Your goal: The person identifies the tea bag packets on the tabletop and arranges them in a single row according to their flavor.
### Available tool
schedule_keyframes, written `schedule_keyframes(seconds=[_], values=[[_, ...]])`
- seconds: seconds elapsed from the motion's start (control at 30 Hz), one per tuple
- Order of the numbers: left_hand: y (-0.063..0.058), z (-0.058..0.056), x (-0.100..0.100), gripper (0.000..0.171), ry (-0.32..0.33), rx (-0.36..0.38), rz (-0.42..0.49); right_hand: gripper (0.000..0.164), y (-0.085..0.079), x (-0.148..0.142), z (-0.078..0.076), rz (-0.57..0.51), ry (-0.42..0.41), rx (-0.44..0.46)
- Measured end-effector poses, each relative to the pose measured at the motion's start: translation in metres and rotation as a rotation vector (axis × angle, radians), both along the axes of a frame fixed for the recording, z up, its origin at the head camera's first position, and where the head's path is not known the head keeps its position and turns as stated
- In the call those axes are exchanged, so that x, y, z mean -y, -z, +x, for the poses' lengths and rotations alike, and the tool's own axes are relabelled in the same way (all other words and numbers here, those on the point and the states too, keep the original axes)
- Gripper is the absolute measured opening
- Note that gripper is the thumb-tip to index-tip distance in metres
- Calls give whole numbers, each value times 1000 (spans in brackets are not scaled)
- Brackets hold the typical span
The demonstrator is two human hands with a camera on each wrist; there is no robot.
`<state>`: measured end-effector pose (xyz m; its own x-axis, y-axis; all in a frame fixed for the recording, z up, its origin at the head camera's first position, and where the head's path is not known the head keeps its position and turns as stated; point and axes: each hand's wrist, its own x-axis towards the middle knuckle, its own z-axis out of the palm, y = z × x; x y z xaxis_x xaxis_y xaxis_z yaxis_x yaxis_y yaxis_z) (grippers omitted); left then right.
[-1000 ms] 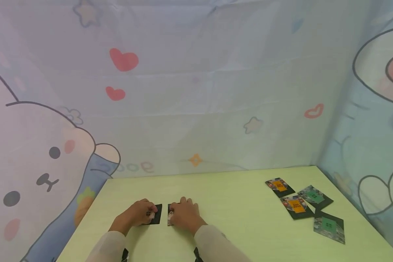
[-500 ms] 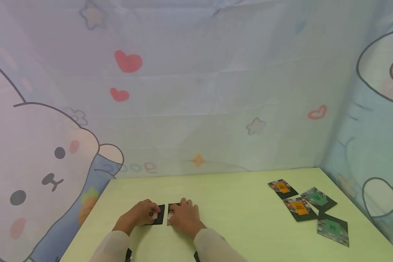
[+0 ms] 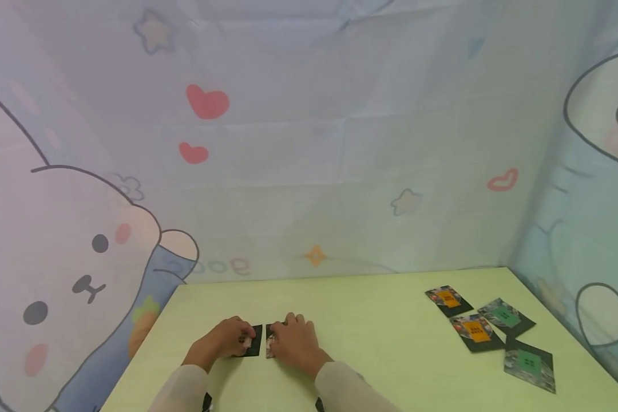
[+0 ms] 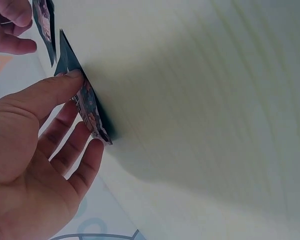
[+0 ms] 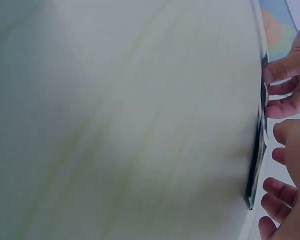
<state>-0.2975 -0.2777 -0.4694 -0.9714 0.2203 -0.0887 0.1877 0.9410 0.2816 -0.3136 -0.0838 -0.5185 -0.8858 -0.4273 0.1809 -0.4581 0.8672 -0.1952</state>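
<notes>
My left hand (image 3: 224,341) holds a small flat dark packet (image 3: 256,341) with a printed face, on the table at centre-left. In the left wrist view the thumb lies on the packet (image 4: 92,112) and the fingertips are along its edge. My right hand (image 3: 300,347) is over a second printed packet (image 3: 270,347), just to the right across a narrow gap. Its fingers are spread and loosely bent, and they hide most of that packet. The right wrist view has this right hand (image 5: 292,180) beside the packet's thin edge (image 5: 255,172), fingertips close to it.
At the table's right side lie two packets with orange labels, one farther back (image 3: 448,300) and one nearer (image 3: 476,332). Beside them are two green-labelled packets (image 3: 506,316), the nearer one (image 3: 529,365) partly tucked against the others. A printed cloth (image 3: 309,171) hangs behind the pale table (image 3: 371,326).
The head view has shifted slightly, so everything sits a little farther right and lower. The gap between the two packets under my hands is narrower than a second ago.
</notes>
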Motion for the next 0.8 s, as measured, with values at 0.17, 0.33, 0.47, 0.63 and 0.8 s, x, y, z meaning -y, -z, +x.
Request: schedule_keyframes(seconds=[0.17,0.33,0.47,0.63,0.8], values=[[-1,0,1,23,-7,3,7,34,-8,-19,-1,-34,-50,-57],[-2,-1,3,24,-7,8,13,32,-19,-48,-7,-55,-91,-59],[-2,0,4,26,-3,14,34,31,-18,-78,-18,-75,-104,-51],[0,0,3,24,-7,21,45,32,-18,-118,-27,-131,-89,-19],[0,2,2,23,-18,27,58,29,-26,-158,-30,-186,-48,43]])
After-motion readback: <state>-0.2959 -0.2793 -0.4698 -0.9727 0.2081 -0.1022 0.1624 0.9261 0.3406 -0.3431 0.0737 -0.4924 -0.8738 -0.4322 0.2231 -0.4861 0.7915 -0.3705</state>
